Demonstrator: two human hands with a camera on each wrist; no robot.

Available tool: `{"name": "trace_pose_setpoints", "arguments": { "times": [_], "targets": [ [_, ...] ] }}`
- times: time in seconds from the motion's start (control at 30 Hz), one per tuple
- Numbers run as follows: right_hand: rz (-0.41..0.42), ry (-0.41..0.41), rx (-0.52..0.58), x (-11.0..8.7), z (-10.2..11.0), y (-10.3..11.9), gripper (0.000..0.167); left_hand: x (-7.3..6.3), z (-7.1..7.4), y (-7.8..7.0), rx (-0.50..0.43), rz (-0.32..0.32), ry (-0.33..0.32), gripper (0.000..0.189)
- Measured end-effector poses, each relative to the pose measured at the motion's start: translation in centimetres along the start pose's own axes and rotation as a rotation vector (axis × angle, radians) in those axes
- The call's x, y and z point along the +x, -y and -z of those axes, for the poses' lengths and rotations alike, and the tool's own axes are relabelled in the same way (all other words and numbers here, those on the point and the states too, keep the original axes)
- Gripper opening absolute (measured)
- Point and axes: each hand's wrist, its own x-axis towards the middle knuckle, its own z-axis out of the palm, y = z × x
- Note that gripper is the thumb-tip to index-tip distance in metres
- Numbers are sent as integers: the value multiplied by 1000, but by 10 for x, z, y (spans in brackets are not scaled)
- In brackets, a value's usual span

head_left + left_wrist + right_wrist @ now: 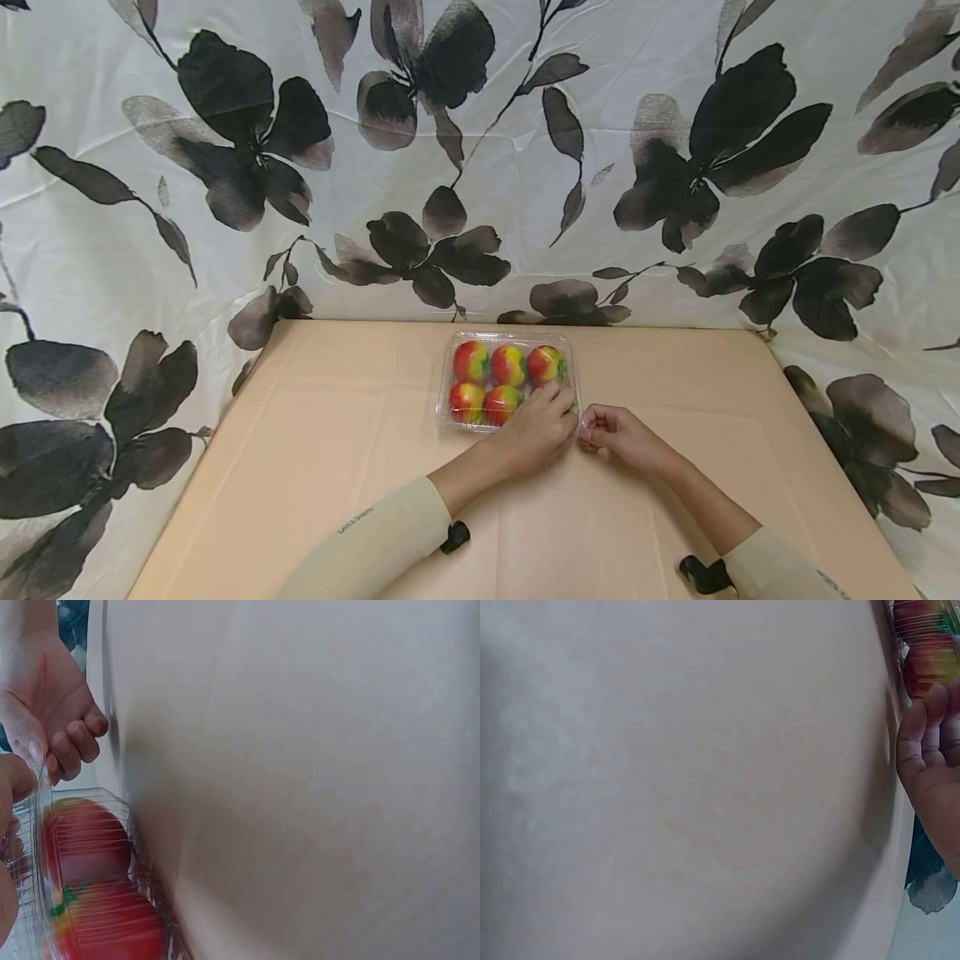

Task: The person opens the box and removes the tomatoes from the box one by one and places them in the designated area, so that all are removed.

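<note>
On the counter (337, 433), the clear box (468, 428), its rim pinched by the right hand (618, 433) and its lid touched by the left hand (540, 425), whose grip could not be told, might have been tipped by an uneven tug.

Head cam looks decently bright and even, fairly crisp, with soft faint shadows on the worktop (360, 417) and little glints on the clear plastic box (510, 337). Wrist cams are way dimmer, kinda grey and soft; right one's got a murky shadow low down and the worktop edge bowing.
</note>
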Motion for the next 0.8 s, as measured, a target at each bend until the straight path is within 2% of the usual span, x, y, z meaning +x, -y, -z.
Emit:
{"name": "trace_pose_setpoints", "arguments": {
  "times": [0.37, 0.8],
  "targets": [
    [24, -10, -24, -2, 0, 1, 17, 0, 1, 0, -5, -2, 27, 12],
    [0, -22, -55, 0, 1, 2, 16, 2, 1, 0, 0, -14, 23, 13]
  ]
}}
